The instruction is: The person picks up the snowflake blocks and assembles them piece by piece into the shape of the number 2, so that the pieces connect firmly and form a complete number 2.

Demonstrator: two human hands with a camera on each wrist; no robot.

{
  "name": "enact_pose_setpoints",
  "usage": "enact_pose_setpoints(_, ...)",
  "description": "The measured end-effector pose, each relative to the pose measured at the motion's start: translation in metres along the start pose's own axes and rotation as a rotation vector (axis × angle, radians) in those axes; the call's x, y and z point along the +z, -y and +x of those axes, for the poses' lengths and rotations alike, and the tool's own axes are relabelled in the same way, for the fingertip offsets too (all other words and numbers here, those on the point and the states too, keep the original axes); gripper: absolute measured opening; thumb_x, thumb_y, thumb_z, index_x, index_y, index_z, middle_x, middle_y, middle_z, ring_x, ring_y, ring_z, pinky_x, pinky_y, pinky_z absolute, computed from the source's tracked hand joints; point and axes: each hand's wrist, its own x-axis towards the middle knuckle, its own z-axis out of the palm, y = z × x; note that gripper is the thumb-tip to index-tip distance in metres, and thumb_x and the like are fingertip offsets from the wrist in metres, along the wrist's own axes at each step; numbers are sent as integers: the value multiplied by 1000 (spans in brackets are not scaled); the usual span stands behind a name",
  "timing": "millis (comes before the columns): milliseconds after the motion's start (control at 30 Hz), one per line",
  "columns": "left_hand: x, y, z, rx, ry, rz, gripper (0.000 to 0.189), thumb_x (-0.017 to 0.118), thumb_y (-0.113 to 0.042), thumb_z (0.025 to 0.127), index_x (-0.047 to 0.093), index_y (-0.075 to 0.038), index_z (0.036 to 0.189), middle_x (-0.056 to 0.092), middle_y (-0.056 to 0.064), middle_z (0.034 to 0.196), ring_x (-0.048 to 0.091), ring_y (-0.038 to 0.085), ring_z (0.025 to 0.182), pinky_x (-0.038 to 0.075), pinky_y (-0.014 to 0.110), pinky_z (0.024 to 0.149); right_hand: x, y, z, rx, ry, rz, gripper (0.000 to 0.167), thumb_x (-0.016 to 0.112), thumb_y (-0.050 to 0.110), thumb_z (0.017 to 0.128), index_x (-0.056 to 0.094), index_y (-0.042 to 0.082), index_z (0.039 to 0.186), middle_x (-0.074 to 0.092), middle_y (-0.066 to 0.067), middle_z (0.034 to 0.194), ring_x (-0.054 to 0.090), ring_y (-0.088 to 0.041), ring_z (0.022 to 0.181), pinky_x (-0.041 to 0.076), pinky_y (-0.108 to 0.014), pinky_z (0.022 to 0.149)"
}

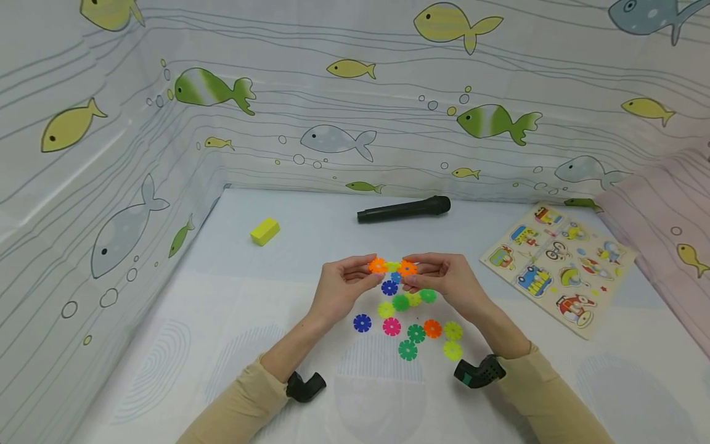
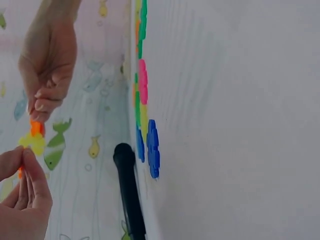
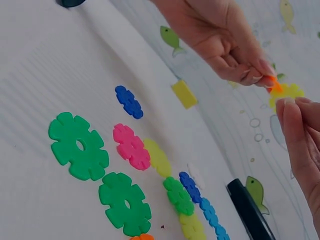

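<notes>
My left hand pinches an orange notched plastic disc between thumb and fingertips. Opposite it, my right hand pinches a second orange disc. Between the two sits a yellow disc, edge to edge with both, so the three form a short row raised off the table. In the left wrist view the yellow disc shows between both sets of fingertips. The right wrist view shows the left hand's orange disc meeting the yellow one at an angle; right fingers partly cover the yellow disc.
Loose discs lie below the hands, including a pink one, dark blue, green and orange. Behind are a black microphone and a yellow block. A wooden picture puzzle board lies at right.
</notes>
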Motion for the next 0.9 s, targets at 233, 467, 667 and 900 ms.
enact_pose_setpoints(233,0,-1,0,4,-9,-19,41,75,-7,89,67,-4,128,71,15,99,73,24,89,59,23,81,2,-2,1,-23,-8,39,45,74,13,90,62,1,131,75,-13,96,76,-25,86,60,-33,84)
enact_pose_setpoints(467,1,-1,-1,4,-16,-22,41,75,-7,88,67,-5,129,72,14,100,73,23,89,59,23,81,2,-3,1,-28,-12,45,45,74,13,91,61,-1,132,75,-12,95,76,-25,86,60,-33,83)
enact_pose_setpoints(667,2,-2,-1,3,-16,-27,41,75,-6,89,67,-5,129,72,14,101,73,23,90,59,23,82,3,-4,2,-35,-18,50,46,74,11,91,61,-3,132,75,-12,95,76,-25,85,60,-35,83)
enact_pose_setpoints(900,2,-1,-1,3,-15,-43,42,74,-6,89,65,-4,130,71,15,101,73,23,90,58,23,82,5,-5,1,-31,-33,46,45,75,11,90,62,-1,131,75,-13,94,76,-23,84,60,-37,85)
